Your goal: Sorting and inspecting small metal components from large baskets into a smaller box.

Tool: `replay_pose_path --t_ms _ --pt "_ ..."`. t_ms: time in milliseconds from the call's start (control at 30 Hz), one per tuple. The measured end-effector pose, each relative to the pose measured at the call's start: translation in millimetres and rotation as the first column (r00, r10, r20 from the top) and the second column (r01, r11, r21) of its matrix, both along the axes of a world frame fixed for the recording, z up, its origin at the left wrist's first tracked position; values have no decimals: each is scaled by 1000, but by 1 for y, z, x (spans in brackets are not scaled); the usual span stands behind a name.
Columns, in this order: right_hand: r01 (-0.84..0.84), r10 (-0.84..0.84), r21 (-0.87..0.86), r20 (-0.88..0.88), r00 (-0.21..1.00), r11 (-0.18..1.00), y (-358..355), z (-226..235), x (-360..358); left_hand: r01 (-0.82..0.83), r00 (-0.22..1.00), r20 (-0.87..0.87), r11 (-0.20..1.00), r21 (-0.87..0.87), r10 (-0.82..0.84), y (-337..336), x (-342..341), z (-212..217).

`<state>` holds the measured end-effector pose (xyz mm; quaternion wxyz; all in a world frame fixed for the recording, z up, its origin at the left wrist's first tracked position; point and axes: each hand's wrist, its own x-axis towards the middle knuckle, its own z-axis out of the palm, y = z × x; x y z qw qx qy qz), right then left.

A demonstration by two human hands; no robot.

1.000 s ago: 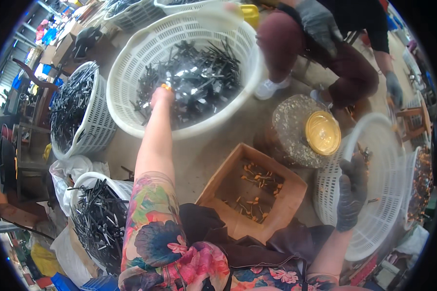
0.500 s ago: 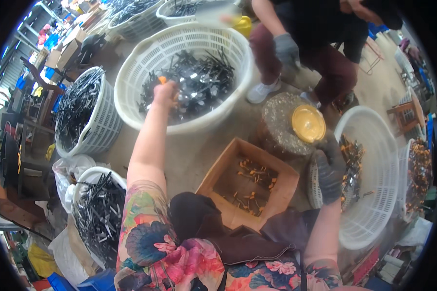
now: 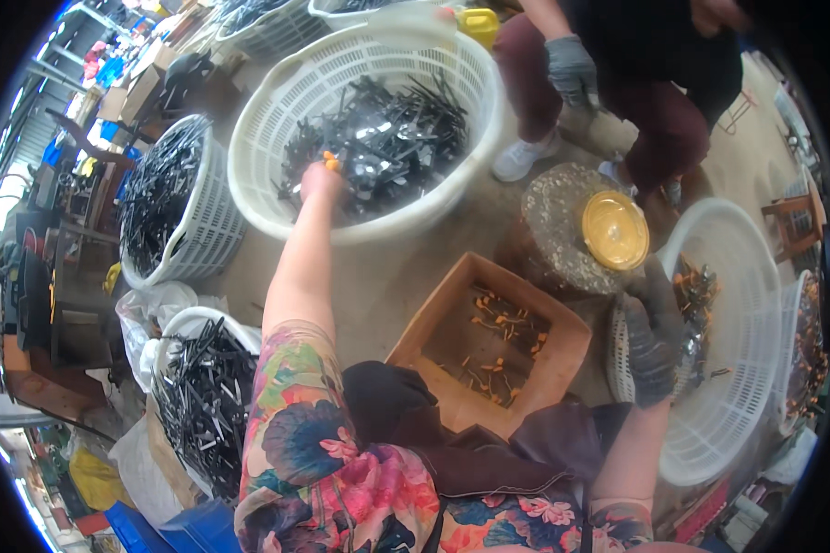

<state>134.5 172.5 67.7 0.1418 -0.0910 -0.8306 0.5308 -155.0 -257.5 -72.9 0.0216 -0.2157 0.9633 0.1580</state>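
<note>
Hands | left hand grip clamped on orange-tipped piece over large basket | gloved right hand grip clamped on tilted basket rim

A small sorting workshop, by the look: white plastic baskets heaped with dark metal parts on a concrete floor, a cardboard box of orange-tipped pieces, stacked cartons and clutter behind.
</note>
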Motion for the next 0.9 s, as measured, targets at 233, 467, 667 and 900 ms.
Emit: replay_pose_path --t_ms 233,467,667,900 --pt "-18 21 -36 83 996 999 -1 -13 -16 57 958 288 981 -184 -2 -8 -34 -4" --pt "-68 67 78 20 998 995 -7 -17 -28 -9 981 -88 496 868 172 -51 -65 7" --pt "-118 117 -100 -16 993 988 -11 -8 -6 356 862 -508 718 598 -5 -1 7 86" --pt "-172 517 -862 117 848 477 -22 -16 3 824 363 -671 559 -93 -646 126 182 152"
